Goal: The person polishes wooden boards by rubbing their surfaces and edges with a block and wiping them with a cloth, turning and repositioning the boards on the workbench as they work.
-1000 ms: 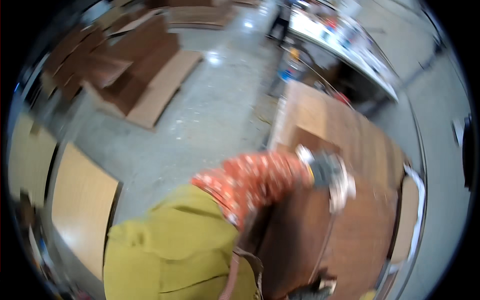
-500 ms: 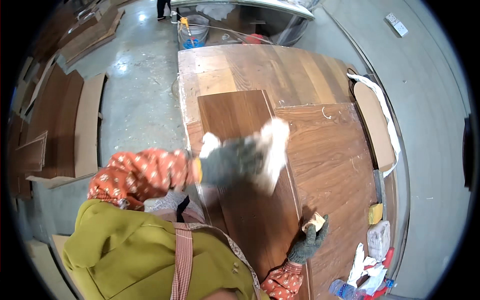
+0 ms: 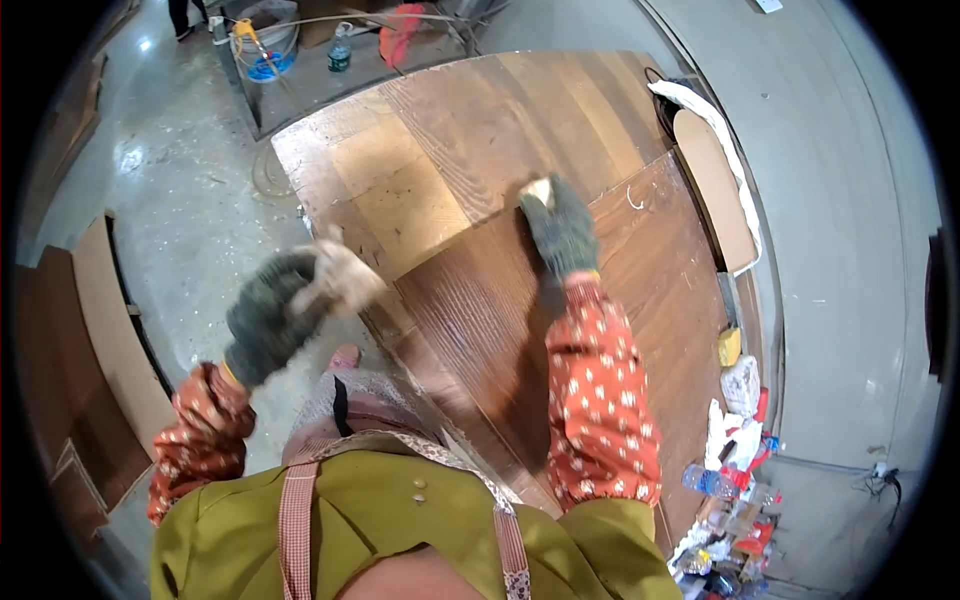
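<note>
My left hand [image 3: 272, 310], in a dark knitted glove, is closed on a crumpled off-white cloth [image 3: 350, 282], both slightly blurred. It is raised at the left edge of the worktable, partly above the floor. My right hand [image 3: 562, 232], gloved alike, reaches to the far end of a brown wood-grain board [image 3: 470, 310]. Its fingers are bent round a small cream-coloured piece [image 3: 540, 190], whose kind I cannot make out. The board lies flat on the table and has a sheen near its middle. My right forearm covers part of it.
Patchwork wood planks [image 3: 400, 170] form the far tabletop. Along the right side are a cardboard strip [image 3: 715, 185], a yellow block [image 3: 729, 347], a plastic bottle [image 3: 708, 481] and litter. A bucket [image 3: 270, 35] stands beyond; brown panels [image 3: 75, 350] lie left.
My left hand has swung left off the board with the cloth. The right hand has moved from the near side to the board's far end, and the view has turned.
</note>
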A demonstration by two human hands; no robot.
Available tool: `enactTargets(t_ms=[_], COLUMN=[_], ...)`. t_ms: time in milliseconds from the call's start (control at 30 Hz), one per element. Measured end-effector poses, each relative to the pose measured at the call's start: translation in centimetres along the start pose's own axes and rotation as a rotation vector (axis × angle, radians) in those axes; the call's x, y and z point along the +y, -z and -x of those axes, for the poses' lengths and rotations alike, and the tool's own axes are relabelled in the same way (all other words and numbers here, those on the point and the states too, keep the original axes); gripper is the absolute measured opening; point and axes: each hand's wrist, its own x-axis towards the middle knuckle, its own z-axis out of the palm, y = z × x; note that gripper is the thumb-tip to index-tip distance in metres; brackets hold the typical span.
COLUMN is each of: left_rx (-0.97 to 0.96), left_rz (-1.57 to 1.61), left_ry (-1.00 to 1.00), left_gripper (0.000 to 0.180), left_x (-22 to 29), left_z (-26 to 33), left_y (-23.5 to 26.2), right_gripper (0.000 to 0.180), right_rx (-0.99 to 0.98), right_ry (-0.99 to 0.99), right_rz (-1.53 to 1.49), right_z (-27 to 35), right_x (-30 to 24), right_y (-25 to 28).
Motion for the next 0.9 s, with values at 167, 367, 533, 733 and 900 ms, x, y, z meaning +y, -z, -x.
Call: enactTargets(t_ms=[167, 367, 533, 733, 900], left_rx=[-0.113, -0.268, -0.697, -0.634, -0.742], left_rz=[0.022, -0.1, -0.314, -0.118, -0.287], left_ry=[-0.282, -0.337, -0.37, -0.181, -0.385], left_gripper=[0.033, 0.043, 0.05, 0.052, 0.06], left_x=[2.2, 1.8, 3.6, 2.2, 4.3], left_z=[1.0, 1.5, 0.2, 2.0, -2.6], left_y=[-2.1, -4.3, -6.1, -7.1, -3.4], right_gripper=[0.061, 0.065, 0.059, 0.053, 0.057], right_rx=[0.014, -0.023, 0.124, 0.177, 0.115], right_ry=[0.107, -0.187, -0.015, -0.096, -0.563], right_rz=[0.131, -0.02, 0.027, 0.236, 0.437], right_z=[1.2, 6.1, -0.6, 10.0, 27.2], right_x=[3.3, 9.1, 1.3, 8.2, 20.0], right_y=[-0.2, 1.7, -1.1, 1.8, 9.9])
